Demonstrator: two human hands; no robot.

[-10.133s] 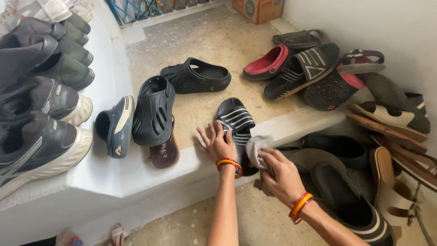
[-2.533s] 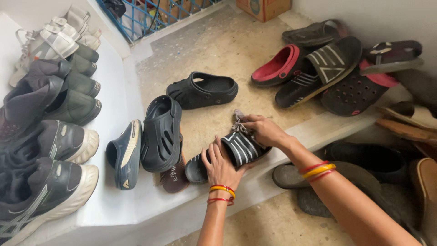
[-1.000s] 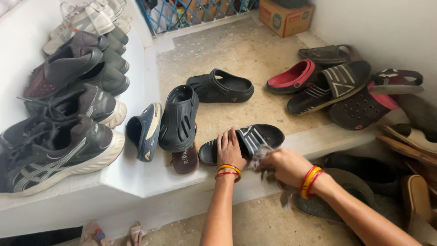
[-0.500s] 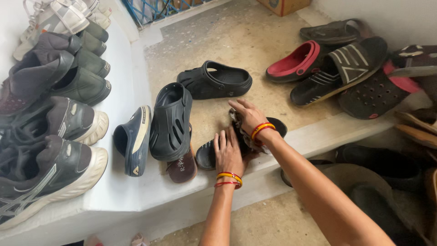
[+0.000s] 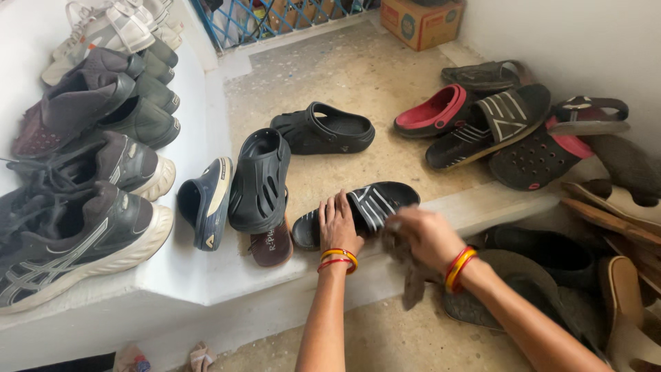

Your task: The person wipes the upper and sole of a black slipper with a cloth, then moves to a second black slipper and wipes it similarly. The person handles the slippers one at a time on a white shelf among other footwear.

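A black slide sandal with white stripes (image 5: 372,204) lies sideways on the stone step near its front edge. My left hand (image 5: 339,224) presses flat on its heel end, fingers spread. My right hand (image 5: 423,236) is closed on a grey cloth (image 5: 410,272) that hangs down in front of the step, just right of the sandal's strap. Both wrists wear red and yellow bangles.
Two black clogs (image 5: 322,129) (image 5: 258,180), a navy shoe (image 5: 204,202) and a brown sandal (image 5: 272,245) lie to the left. Sneakers (image 5: 76,234) line the white ledge. More sandals (image 5: 485,127) pile at right by the wall. A cardboard box (image 5: 420,21) stands at the back.
My right hand drew the cloth back off the sandal's top toward me and down past the step's edge. My left hand stayed pressed on the sandal.
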